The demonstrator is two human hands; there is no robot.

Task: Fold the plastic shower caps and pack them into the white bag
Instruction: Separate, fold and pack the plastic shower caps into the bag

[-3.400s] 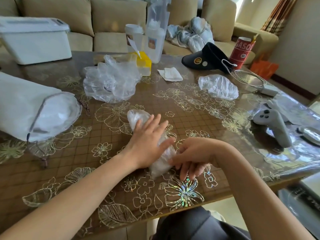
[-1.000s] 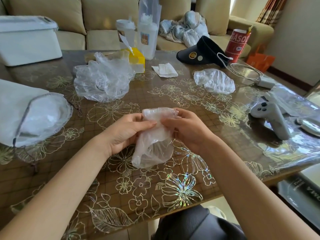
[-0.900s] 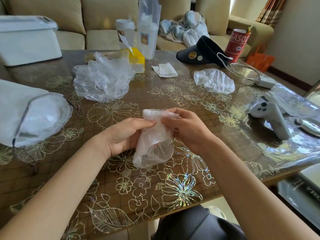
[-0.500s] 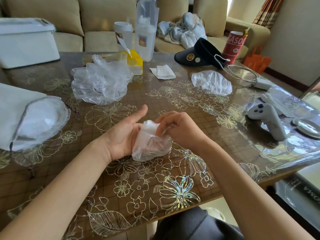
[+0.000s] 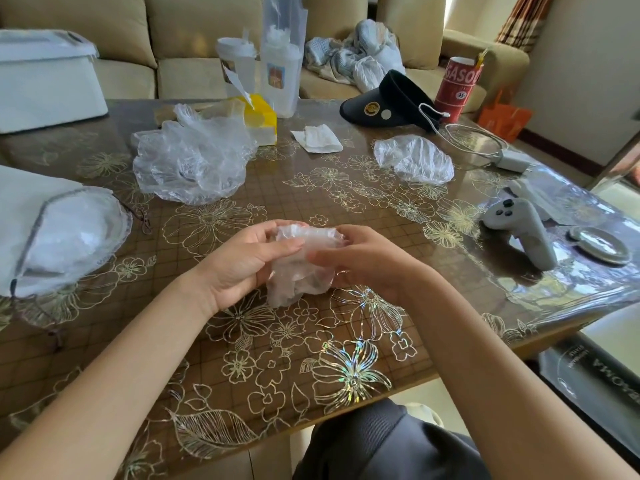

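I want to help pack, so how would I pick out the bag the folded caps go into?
Start at the brown flower-patterned table and go to its left edge. The white bag lies there on its side, mouth open toward the middle. Unlike the hard white lidded box behind it, it is soft, with a dark drawstring cord at the mouth.

We're in a home living room: a beige cushioned sofa (image 5: 194, 39) with crumpled laundry (image 5: 356, 57) on it sits behind a floral-patterned worktop (image 5: 346, 202), a curtain (image 5: 519, 19) hangs far right, and a black visor (image 5: 388, 102) and game controller (image 5: 519, 230) lie about.
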